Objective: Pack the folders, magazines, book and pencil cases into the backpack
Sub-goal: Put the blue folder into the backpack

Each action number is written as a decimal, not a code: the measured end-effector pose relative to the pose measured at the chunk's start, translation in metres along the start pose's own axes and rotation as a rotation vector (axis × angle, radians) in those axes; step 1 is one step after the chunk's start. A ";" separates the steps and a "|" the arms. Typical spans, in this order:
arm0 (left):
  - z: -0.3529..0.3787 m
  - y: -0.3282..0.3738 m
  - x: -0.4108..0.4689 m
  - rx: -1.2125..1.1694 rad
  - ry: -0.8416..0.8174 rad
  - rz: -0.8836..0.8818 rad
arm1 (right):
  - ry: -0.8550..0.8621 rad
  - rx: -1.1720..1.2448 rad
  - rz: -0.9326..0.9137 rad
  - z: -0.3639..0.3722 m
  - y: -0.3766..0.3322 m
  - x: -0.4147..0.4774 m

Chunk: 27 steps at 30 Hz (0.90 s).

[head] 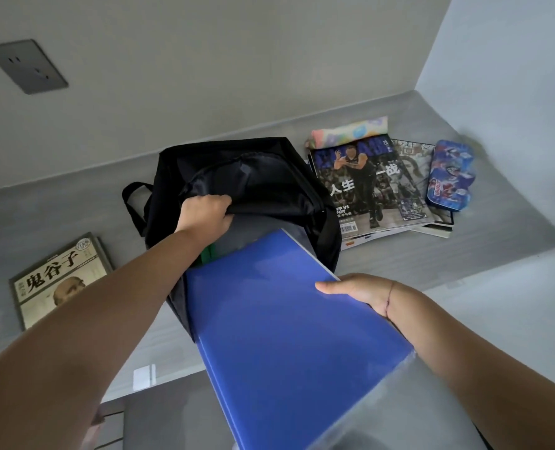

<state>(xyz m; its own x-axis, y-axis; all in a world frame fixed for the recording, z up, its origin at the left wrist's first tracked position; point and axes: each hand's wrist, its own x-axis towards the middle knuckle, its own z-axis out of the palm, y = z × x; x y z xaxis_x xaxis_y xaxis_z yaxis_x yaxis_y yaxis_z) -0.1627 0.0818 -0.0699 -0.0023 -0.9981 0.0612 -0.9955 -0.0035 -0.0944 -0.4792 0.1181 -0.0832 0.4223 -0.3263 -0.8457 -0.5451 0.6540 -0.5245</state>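
A black backpack (269, 180) lies on the grey desk with its mouth facing me. My left hand (206, 212) grips the upper flap of the opening and holds it up. My right hand (357, 292) holds a blue folder (289, 332) by its right edge, thumb on top; the folder's far corner pokes into the bag's mouth. A green folder edge (207, 253) shows inside the bag. To the right lie a stack of magazines (371, 190), a pastel pencil case (350, 129) and a blue printed pencil case (451, 175). A book (60, 277) lies at the left.
The desk (464, 251) runs along a grey wall with a power socket (26, 66) at the upper left and meets a side wall at the right. The desk's front edge is near me, with dark floor below.
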 end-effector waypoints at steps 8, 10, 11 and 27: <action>-0.004 -0.008 -0.007 0.020 -0.009 0.177 | 0.190 -0.054 -0.080 -0.007 -0.024 0.009; 0.001 -0.011 -0.008 0.064 -0.050 0.209 | 0.201 -0.038 -0.076 -0.006 -0.022 0.011; 0.002 -0.013 -0.008 0.084 -0.073 0.217 | 0.210 -0.030 -0.076 -0.005 -0.019 0.013; 0.008 -0.015 -0.008 0.116 -0.214 0.268 | 0.304 -0.018 -0.134 0.016 -0.061 0.050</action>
<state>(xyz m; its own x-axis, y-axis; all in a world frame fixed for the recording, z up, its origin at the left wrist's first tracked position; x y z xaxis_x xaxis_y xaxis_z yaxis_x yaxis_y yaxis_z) -0.1466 0.0890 -0.0767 -0.2295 -0.9547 -0.1895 -0.9450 0.2651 -0.1914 -0.4135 0.0724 -0.0920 0.2571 -0.5990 -0.7583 -0.5136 0.5800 -0.6323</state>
